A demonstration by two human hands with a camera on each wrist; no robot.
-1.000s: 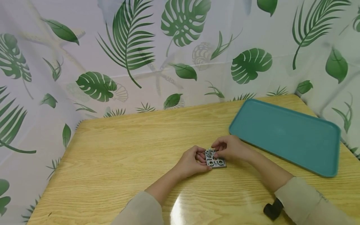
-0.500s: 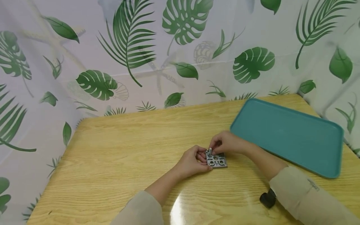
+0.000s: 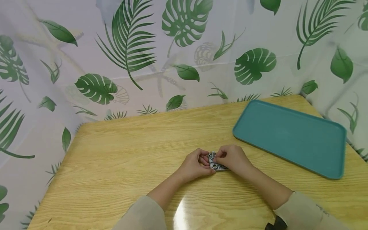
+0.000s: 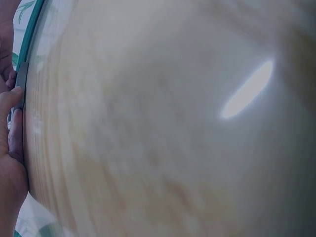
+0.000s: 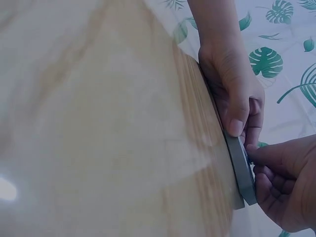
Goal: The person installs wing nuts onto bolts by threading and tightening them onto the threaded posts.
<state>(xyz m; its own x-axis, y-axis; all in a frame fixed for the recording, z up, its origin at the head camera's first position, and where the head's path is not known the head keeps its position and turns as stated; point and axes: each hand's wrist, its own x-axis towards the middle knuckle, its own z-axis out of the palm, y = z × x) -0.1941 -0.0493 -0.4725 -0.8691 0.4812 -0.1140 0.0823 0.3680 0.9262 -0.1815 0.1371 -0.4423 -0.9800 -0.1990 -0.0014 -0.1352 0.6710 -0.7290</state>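
Observation:
A small square grey metal plate (image 3: 220,168) with round holes and dark grooves lies on the table in the head view. My left hand (image 3: 192,165) grips it by the left edge, thumb on the near corner. From the plate's far left corner a short silver bolt (image 3: 213,154) stands upright. My right hand (image 3: 235,159) pinches at the bolt's foot with thumb and forefinger and covers the plate's right part. Seen edge-on in the right wrist view, the plate (image 5: 240,170) sits under the left thumb, with the right fingertips (image 5: 253,154) against its upper face.
A teal tray (image 3: 290,137) lies at the back right of the wooden table (image 3: 129,153). Beneath the right sleeve a black strapped-on piece (image 3: 276,223) shows at the wrist. A leaf-patterned cloth (image 3: 155,64) hangs behind and to the sides.
My right hand has reached past the bolt on the far side, then come back nearer, now covering the plate's right holes. The left hand and the plate have stayed put.

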